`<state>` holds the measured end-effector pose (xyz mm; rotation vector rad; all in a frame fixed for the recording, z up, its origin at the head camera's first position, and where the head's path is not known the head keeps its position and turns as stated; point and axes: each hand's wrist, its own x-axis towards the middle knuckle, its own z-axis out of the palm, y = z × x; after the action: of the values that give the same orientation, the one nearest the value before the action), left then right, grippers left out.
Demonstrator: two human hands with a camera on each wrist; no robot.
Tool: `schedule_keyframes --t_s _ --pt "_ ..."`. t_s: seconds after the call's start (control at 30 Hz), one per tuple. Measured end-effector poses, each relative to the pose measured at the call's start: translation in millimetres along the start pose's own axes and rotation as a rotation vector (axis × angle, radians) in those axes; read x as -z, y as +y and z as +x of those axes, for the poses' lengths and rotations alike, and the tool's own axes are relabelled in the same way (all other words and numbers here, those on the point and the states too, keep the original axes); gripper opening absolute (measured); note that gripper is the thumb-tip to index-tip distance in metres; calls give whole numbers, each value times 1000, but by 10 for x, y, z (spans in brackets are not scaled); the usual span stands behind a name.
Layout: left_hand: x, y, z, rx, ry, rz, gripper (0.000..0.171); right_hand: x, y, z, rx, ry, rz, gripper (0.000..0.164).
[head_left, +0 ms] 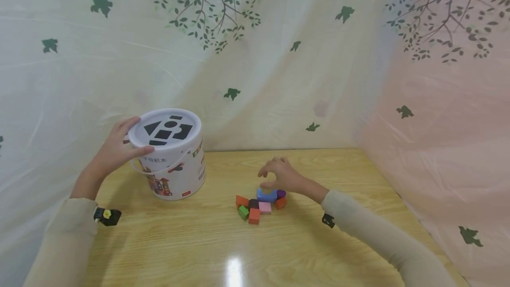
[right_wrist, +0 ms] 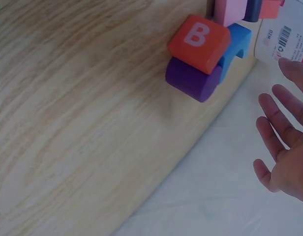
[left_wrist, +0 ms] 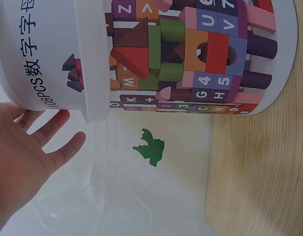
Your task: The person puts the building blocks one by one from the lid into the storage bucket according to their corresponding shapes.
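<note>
My left hand point(head_left: 115, 145) grips the lid edge of a white toy-block bucket point(head_left: 175, 185), thumb along the front rim and fingers farther back. The lid point(head_left: 137, 133) has dark shape cut-outs. In the left wrist view, the ring and little fingers stick out straight beside the bucket. My right hand point(head_left: 284, 175) hovers just behind a small group of blocks, fingers loosely bent and holding nothing. Nearest it are a blue arch block point(head_left: 267, 196), a purple cylinder block point(right_wrist: 191, 81) and an orange block point(right_wrist: 199, 43) marked B.
Beside the arch lie a pink block point(head_left: 264, 207), a red block point(head_left: 254, 216), a green block point(head_left: 244, 212), a dark cylinder point(head_left: 253, 203) and an orange wedge point(head_left: 241, 201). A patterned curtain point(head_left: 259, 114) hangs behind the wooden table point(head_left: 179, 242) and along its right side.
</note>
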<state>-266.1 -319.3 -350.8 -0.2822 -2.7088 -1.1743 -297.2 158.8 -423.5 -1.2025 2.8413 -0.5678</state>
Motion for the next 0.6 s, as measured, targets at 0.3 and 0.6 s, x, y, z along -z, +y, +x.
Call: schedule_keyframes --t_s 0.3,0.6 --pt "-3 3 -6 4 -7 -12 108 -92 16 -54 45 -56 -48 31" --pt "7 -16 11 -9 -4 1 107 -43 84 -188 9 -112 -105 36"
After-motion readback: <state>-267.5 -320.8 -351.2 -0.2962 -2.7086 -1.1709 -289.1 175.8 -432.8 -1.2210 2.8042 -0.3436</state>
